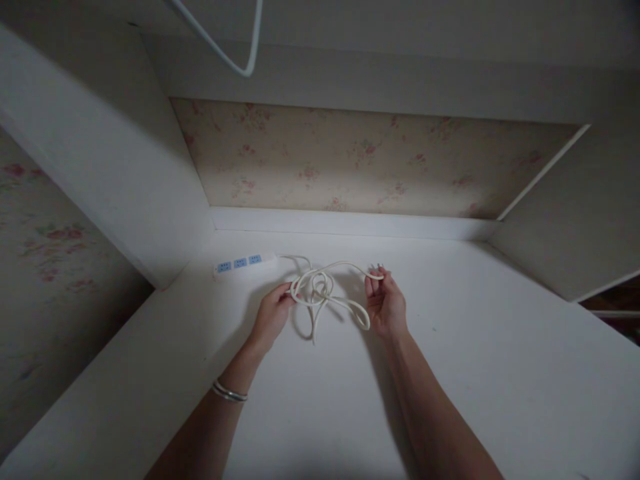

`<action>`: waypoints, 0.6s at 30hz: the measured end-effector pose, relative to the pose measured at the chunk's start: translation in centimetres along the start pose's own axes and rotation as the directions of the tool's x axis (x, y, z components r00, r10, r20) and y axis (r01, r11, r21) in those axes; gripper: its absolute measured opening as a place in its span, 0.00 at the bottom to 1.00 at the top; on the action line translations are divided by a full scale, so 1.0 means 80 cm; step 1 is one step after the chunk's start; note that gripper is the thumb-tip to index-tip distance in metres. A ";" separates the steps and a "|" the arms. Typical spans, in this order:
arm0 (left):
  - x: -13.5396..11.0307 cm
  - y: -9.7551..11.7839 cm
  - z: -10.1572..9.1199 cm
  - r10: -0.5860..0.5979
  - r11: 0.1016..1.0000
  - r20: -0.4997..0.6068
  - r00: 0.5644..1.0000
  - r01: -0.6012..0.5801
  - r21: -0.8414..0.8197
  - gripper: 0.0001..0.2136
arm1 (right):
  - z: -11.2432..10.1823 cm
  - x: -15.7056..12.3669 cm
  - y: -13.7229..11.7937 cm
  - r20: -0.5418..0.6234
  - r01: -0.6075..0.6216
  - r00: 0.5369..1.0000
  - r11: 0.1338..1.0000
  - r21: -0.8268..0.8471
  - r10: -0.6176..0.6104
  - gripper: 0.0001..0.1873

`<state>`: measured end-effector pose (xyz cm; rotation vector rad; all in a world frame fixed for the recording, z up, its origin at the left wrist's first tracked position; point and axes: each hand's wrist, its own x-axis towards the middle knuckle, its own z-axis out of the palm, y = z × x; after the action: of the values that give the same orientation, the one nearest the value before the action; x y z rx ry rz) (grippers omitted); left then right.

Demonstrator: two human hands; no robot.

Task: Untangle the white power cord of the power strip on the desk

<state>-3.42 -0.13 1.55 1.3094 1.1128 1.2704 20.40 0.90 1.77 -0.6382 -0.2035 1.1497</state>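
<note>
A white power strip (pixel 245 263) with blue sockets lies at the back left of a white desk (pixel 475 360). Its cream cord (pixel 325 293) runs right and hangs in tangled loops between my hands, just above the desk. My left hand (pixel 273 313) is closed on the left side of the loops. My right hand (pixel 385 303) pinches the cord's far end near the plug (pixel 376 269), fingers curled round it. A silver bracelet (pixel 229 392) sits on my left wrist.
The desk stands in an alcove with floral wallpaper (pixel 350 160) behind it. A white side panel (pixel 115 167) rises on the left and another (pixel 565 220) on the right. A white wire (pixel 240 63) hangs overhead.
</note>
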 end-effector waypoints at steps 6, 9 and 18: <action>-0.001 0.005 0.002 -0.161 0.953 -0.068 0.985 0.137 -0.269 0.14 | 0.003 -0.005 0.002 0.021 0.008 1.000 1.000 -0.027 -0.007 0.07; -0.005 0.013 0.005 -0.119 0.986 -0.069 0.990 0.110 -0.125 0.12 | 0.005 -0.009 0.003 0.065 0.016 0.998 0.998 -0.062 -0.012 0.07; -0.010 0.019 0.010 -0.129 0.956 -0.044 0.991 0.113 -0.271 0.19 | 0.018 -0.024 0.002 0.142 0.065 0.989 0.982 -0.179 -0.040 0.14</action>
<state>-2.68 -1.14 2.99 0.9920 1.0064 1.3250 18.82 -0.28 3.15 -0.7113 -0.4456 1.1324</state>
